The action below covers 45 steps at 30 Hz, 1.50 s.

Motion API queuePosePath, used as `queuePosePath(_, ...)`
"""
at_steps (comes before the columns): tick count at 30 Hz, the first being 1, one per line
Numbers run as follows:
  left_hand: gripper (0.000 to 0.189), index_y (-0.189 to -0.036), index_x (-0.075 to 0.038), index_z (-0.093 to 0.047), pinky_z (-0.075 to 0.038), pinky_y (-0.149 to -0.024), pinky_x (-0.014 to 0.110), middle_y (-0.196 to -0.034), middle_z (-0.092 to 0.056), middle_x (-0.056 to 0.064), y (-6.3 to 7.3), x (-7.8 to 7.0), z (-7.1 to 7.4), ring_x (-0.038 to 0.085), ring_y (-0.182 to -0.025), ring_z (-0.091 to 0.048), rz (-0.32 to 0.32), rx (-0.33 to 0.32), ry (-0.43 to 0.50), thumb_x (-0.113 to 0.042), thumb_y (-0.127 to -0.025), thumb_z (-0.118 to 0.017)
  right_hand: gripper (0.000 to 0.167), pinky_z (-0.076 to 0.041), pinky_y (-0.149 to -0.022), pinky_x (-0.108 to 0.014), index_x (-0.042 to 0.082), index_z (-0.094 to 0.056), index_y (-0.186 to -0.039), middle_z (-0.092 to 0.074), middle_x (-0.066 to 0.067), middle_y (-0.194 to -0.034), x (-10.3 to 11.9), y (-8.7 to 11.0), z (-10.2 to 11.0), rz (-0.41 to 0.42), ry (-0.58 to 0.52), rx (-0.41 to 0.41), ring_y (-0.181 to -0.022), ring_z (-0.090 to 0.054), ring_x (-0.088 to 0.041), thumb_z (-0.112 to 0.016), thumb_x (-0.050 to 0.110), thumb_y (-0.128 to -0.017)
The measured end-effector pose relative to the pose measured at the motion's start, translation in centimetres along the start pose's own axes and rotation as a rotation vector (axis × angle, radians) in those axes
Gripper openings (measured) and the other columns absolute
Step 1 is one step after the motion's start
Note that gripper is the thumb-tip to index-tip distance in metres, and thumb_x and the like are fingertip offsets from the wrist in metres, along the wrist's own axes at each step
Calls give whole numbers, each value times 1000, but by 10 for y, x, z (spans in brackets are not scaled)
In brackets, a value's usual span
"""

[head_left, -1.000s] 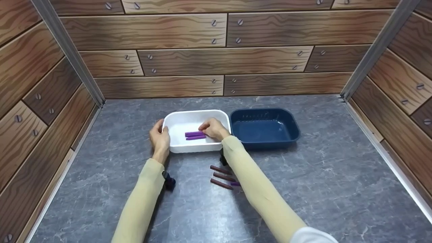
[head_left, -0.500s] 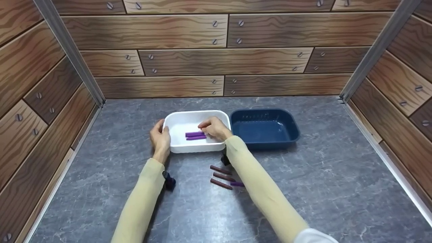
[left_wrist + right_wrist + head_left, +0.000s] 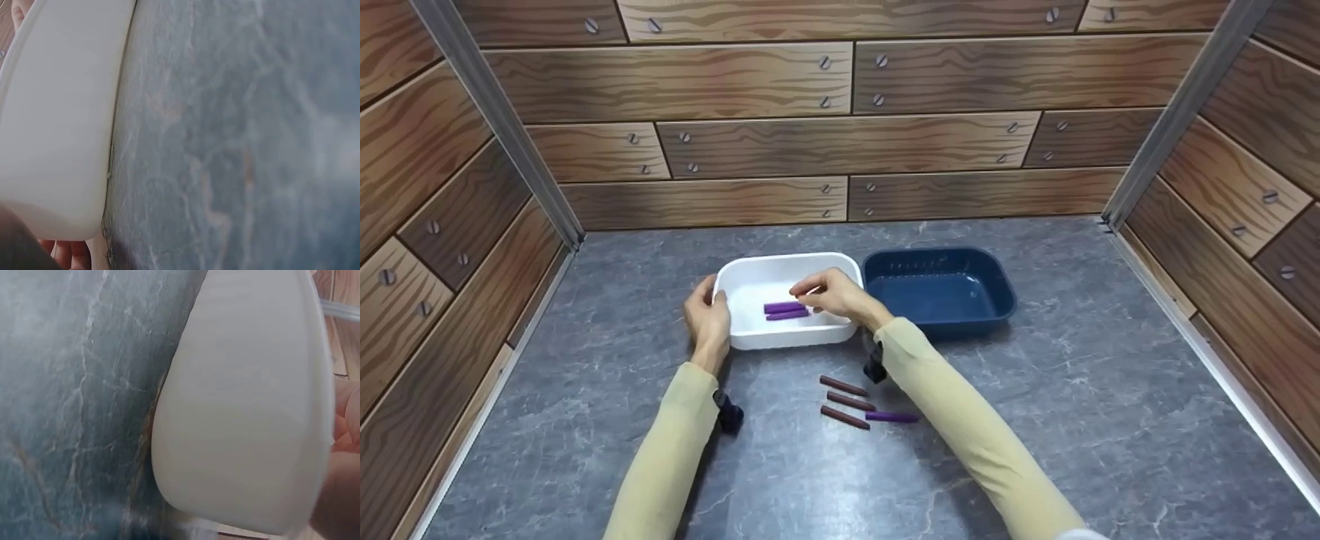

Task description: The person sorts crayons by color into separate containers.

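Note:
In the head view my left hand (image 3: 707,319) holds the left wall of a white plastic tray (image 3: 791,340), its thumb at the rim and its fingers outside. Purple crayons (image 3: 784,307) lie side by side on the tray's floor. Just right of them, over the tray, hovers my right hand (image 3: 840,295), thumb and forefinger apart, with nothing seen between them. The left wrist view shows the tray's outer wall (image 3: 62,124) and fingertips at its corner. In the right wrist view the tray wall (image 3: 242,405) hides part of the right hand (image 3: 343,455).
A dark blue tray (image 3: 941,328) stands against the white tray's right side. In front, three brown crayons (image 3: 845,418) and one purple crayon (image 3: 891,417) lie on the grey marbled tabletop (image 3: 1072,360). Wood-patterned panels (image 3: 780,146) enclose the back and sides.
My right hand has come up and away from the purple crayons, its fingers parting and its wrist shifting right. The left hand keeps its hold on the white tray. The head view has shifted slightly.

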<state>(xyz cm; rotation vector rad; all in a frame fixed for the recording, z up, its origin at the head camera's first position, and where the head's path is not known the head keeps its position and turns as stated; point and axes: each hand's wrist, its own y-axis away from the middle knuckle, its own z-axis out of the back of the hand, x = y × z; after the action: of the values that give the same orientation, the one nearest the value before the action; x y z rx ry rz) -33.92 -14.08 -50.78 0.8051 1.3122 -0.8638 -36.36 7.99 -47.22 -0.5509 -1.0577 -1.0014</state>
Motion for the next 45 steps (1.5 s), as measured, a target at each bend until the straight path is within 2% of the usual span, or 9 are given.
queuePosePath(4, 40, -139, 1, -51, -38, -113, 37, -142, -52, 20, 0, 1, 1, 29, -135, -46, -21, -4, 12, -4, -100, -48, 29, -56, -76, -29, -3, -67, -120, -66, -25, -121, 1, 12, 0, 64, 2, 23, -97, -63, -42, -63, 6, -94)
queuePosePath(7, 40, -139, 2, -51, -38, -113, 37, -142, -52, 21, 1, 2, 2, 30, -134, -46, -23, -1, 30, -3, -100, -48, 28, -48, -63, -23, -2, -68, -120, -67, -26, -117, 1, 25, 1, 94, -1, 33, -78, -61, -29, -64, 10, -94)
queuePosePath(10, 40, -139, 3, -51, -37, -113, 37, -142, -51, 21, 1, 2, 2, 30, -134, -46, -15, -5, 34, -3, -100, -48, 28, -44, -61, -25, 1, -70, -119, -69, -23, -113, -2, 38, 4, 104, -4, 30, -72, -56, -14, -65, 15, -94)
queuePosePath(15, 40, -139, 2, -51, -37, -113, 36, -143, -51, 20, -2, -1, -1, 28, -135, -46, -8, -15, 41, -2, -99, -48, 27, -50, -65, -30, 4, -72, -117, -70, -18, -115, -8, 54, 15, 111, -34, -22, -76, -58, -13, -68, 16, -93)
queuePosePath(20, 40, -139, 0, -52, -39, -112, 35, -142, -52, 18, -5, -3, -4, 27, -133, -47, -7, -13, 58, -4, -99, -49, 26, -50, -64, -27, 0, -72, -114, -70, -21, -110, -13, 67, 23, 125, -82, -59, -76, -59, -19, -69, 12, -91)
queuePosePath(25, 40, -138, -2, -54, -39, -111, 35, -141, -54, 16, -5, -2, -2, 26, -132, -48, 7, -26, 36, -5, -99, -50, 29, -49, -63, -27, -3, -70, -116, -68, -24, -111, -23, 81, 23, 142, -105, -26, -74, -59, -19, -68, 13, -92)
queuePosePath(31, 40, -139, -5, -53, -40, -111, 35, -142, -53, 15, -2, 1, 1, 25, -133, -48, 19, -21, 18, -6, -99, -50, 29, -54, -70, -28, -4, -70, -116, -67, -28, -113, -35, 96, 25, 148, -142, -17, -77, -61, -7, -69, 13, -92)
queuePosePath(39, 40, -139, -2, -53, -38, -112, 35, -142, -52, 17, -1, 1, 2, 27, -134, -47, 0, -25, 21, -4, -99, -49, 29, -53, -74, -18, -4, -70, -115, -65, -28, -117, -45, 109, 33, 144, -137, 6, -86, -62, -5, -70, 11, -91)
queuePosePath(45, 40, -140, -3, -53, -38, -112, 36, -143, -52, 17, 0, 0, 2, 27, -135, -46, 5, -12, 2, -5, -100, -49, 30, -56, -74, -27, -6, -67, -118, -69, -21, -114, -50, 115, 36, 90, -98, 35, -82, -62, -7, -67, 9, -92)
